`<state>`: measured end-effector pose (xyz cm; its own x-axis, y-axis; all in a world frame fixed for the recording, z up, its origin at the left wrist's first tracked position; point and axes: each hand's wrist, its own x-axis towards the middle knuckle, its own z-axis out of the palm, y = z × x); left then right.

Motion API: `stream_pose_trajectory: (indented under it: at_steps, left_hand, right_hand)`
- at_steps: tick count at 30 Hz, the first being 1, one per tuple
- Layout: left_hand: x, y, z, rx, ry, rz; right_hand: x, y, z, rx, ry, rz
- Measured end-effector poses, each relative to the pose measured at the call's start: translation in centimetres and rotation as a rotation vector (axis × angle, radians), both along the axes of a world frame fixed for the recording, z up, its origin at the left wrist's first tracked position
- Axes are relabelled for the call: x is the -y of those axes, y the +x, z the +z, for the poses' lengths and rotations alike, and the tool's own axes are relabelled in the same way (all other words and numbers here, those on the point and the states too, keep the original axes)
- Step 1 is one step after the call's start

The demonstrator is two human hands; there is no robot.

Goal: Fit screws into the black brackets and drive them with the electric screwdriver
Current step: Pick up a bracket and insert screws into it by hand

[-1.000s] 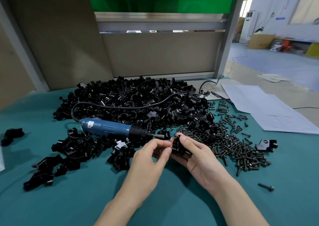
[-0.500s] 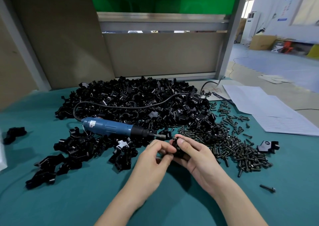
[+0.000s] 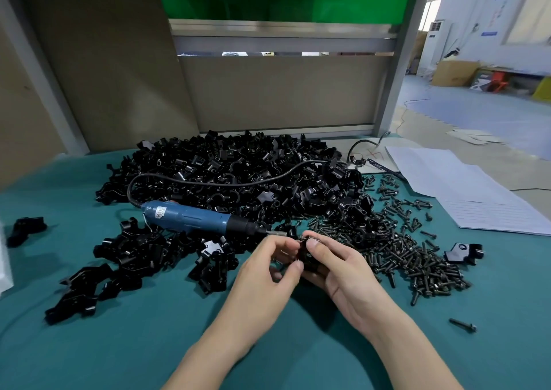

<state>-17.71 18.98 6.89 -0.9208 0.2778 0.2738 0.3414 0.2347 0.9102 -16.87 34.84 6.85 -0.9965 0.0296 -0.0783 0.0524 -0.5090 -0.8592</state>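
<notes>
You had one black bracket (image 3: 307, 261) pinched between the fingers of your left hand (image 3: 262, 273) and right hand (image 3: 343, 273), both closed on it, just in front of the tip of the one blue electric screwdriver (image 3: 190, 218). That tool lay on the teal desk (image 3: 149, 345), against a bracket heap (image 3: 238, 175) too many to count, with loose screws (image 3: 402, 249) right of it. One stray screw (image 3: 462, 325) and paper sheets (image 3: 465, 190) lay farther right, open workshop floor beyond.

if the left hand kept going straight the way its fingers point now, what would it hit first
Probably the small black bracket pinched in the right hand; the left hand fingertips already nearly touch it. Beyond lies the pile of dark screws, though depth is unclear.
</notes>
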Motion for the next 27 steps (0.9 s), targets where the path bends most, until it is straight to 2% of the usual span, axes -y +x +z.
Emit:
stream_pose_trajectory:
  at_steps: [2, 7, 11, 15, 19, 24, 27]
  left_hand:
    - [0.1, -0.1, -0.2, -0.006, -0.008, 0.039]
    - [0.47, -0.42, -0.76, -0.111, -0.202, 0.032]
    - [0.43, -0.5, -0.72, -0.112, -0.172, -0.022]
    - [0.54, -0.37, -0.66, -0.051, -0.081, 0.026]
    - [0.7, -0.64, -0.67, -0.019, -0.157, 0.039]
    - [0.6, -0.63, -0.38, -0.06, -0.15, -0.018]
    - [0.57, -0.44, -0.28, -0.021, -0.119, 0.008]
  right_hand:
    - [-0.02, 0.0, 0.02, -0.005, -0.002, -0.009]
    - [-0.06, 0.0, -0.02, -0.005, 0.004, -0.004]
    - [-0.16, 0.01, -0.02, -0.003, 0.017, -0.018]
    - [-0.1, 0.08, 0.1, -0.014, 0.03, -0.015]
    - [-0.08, 0.23, -0.05, -0.029, 0.055, 0.037]
    - [0.02, 0.21, 0.18, -0.01, 0.054, 0.013]
    - [0.11, 0.26, 0.29, -0.016, 0.082, 0.017]
